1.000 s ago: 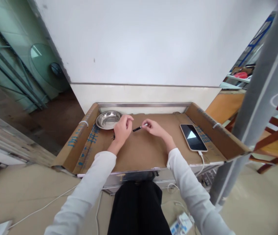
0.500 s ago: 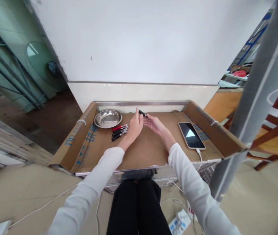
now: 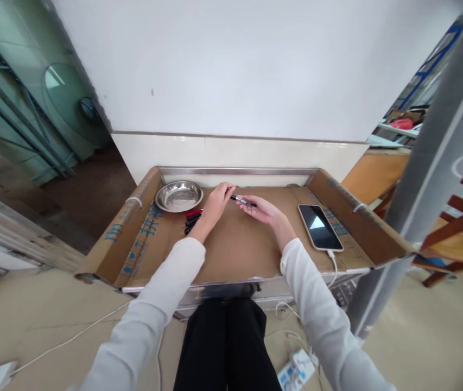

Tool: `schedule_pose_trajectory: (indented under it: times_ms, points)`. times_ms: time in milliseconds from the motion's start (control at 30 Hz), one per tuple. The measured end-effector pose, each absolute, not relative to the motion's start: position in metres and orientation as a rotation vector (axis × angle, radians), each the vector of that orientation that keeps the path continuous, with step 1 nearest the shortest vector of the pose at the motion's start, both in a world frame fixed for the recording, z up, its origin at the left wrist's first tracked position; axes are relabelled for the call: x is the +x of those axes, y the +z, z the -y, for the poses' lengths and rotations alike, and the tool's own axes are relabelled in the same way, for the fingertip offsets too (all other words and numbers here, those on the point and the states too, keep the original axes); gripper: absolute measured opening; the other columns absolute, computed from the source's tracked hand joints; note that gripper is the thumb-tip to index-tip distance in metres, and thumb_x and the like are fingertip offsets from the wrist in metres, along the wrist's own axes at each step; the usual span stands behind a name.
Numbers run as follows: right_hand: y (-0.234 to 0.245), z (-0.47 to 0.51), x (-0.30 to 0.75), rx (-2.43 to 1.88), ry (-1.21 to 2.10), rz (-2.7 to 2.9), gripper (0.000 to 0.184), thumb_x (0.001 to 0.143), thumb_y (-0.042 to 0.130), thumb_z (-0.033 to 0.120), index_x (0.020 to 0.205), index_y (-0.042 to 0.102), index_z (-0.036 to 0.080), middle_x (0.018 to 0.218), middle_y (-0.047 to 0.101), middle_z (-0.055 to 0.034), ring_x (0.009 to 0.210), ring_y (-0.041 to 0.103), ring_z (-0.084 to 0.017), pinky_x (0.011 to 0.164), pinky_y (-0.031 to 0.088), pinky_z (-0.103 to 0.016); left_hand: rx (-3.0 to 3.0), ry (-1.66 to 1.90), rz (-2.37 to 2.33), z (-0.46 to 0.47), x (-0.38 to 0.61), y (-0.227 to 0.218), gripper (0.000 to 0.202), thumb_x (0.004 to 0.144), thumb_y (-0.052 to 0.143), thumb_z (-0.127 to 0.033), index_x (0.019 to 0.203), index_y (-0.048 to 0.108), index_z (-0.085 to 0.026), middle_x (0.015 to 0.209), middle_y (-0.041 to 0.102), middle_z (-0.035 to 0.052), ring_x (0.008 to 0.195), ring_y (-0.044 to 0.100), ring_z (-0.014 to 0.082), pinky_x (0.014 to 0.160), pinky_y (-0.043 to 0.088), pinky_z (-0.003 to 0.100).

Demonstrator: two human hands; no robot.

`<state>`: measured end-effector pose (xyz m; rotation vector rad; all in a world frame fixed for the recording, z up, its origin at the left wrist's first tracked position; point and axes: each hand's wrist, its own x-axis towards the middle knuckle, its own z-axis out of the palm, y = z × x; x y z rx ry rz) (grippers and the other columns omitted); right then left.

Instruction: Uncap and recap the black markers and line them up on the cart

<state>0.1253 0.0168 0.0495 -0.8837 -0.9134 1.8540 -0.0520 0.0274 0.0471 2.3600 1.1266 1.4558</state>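
Both of my hands meet on a black pen [image 3: 239, 200] above the middle of a cardboard-lined tray [image 3: 231, 250]. My left hand [image 3: 216, 200] pinches its left end with the fingers closed. My right hand [image 3: 258, 208] grips the right end, fingers curled around it. Just left of my left hand lie several pens [image 3: 192, 219], one red and the others black, partly hidden by my wrist. A round steel bowl [image 3: 178, 196] stands at the tray's back left corner.
A phone [image 3: 319, 227] with a white cable lies on the right of the tray. Raised cardboard flaps [image 3: 133, 217] line both sides. A grey post [image 3: 418, 179] and wooden chair stand to the right. Power strips and cables lie on the floor.
My left hand left the pile of pens and took hold of the black pen. It was lifted near the back edge half a second ago; both hands now grip it lower.
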Motion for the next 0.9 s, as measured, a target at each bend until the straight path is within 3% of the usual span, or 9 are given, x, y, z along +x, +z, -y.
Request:
schedule_pose_trajectory:
  times_ms: [333, 500, 700, 767, 900]
  points:
    - [0.046, -0.018, 0.132, -0.979, 1.681, 0.900, 0.016, 0.082, 0.054, 0.010, 0.091, 0.067, 0.011, 0.086, 0.071, -0.0069, 0.077, 0.065, -0.009, 0.079, 0.056, -0.017, 2.370, 1.397, -1.181, -0.036, -0.070, 0.049, 0.021, 0.094, 0.040, -0.033, 0.092, 0.056, -0.019, 0.091, 0.059, 0.0033, 0.087, 0.056, 0.0142, 0.086, 0.043, 0.029]
    - [0.041, -0.018, 0.134, -1.024, 1.404, 0.977, 0.014, 0.076, 0.060, 0.008, 0.088, 0.065, 0.014, 0.085, 0.070, -0.0060, 0.078, 0.066, -0.012, 0.088, 0.055, -0.027, 2.451, 0.969, -0.994, -0.042, -0.075, 0.041, 0.015, 0.089, 0.049, -0.029, 0.086, 0.060, -0.019, 0.090, 0.057, 0.0022, 0.084, 0.058, 0.0134, 0.086, 0.045, 0.029]
    - [0.039, -0.010, 0.116, -1.042, 0.861, 1.454, 0.024, 0.083, 0.055, 0.033, 0.104, 0.055, 0.021, 0.090, 0.069, -0.0036, 0.067, 0.065, -0.012, 0.073, 0.056, -0.032, 2.519, 0.772, -1.000, -0.037, -0.069, 0.037, 0.011, 0.085, 0.053, -0.024, 0.093, 0.060, -0.020, 0.100, 0.057, 0.0035, 0.091, 0.059, 0.0157, 0.088, 0.046, 0.031]
    - [0.038, -0.005, 0.109, -1.020, 0.713, 1.682, 0.024, 0.087, 0.049, 0.035, 0.106, 0.053, 0.022, 0.096, 0.069, -0.0045, 0.073, 0.066, -0.014, 0.079, 0.053, -0.033, 2.564, 0.762, -1.030, -0.036, -0.069, 0.039, 0.014, 0.085, 0.052, -0.022, 0.096, 0.060, -0.019, 0.102, 0.058, 0.0052, 0.094, 0.059, 0.0169, 0.090, 0.045, 0.032]
    - [0.036, 0.002, 0.102, -0.945, 0.631, 1.891, 0.027, 0.089, 0.043, 0.025, 0.116, 0.045, 0.024, 0.109, 0.067, -0.0057, 0.107, 0.061, -0.016, 0.096, 0.044, -0.035, 2.634, 0.788, -1.129, -0.036, -0.076, 0.045, 0.020, 0.085, 0.048, -0.020, 0.099, 0.062, -0.018, 0.106, 0.059, 0.0064, 0.098, 0.058, 0.0190, 0.094, 0.041, 0.036]
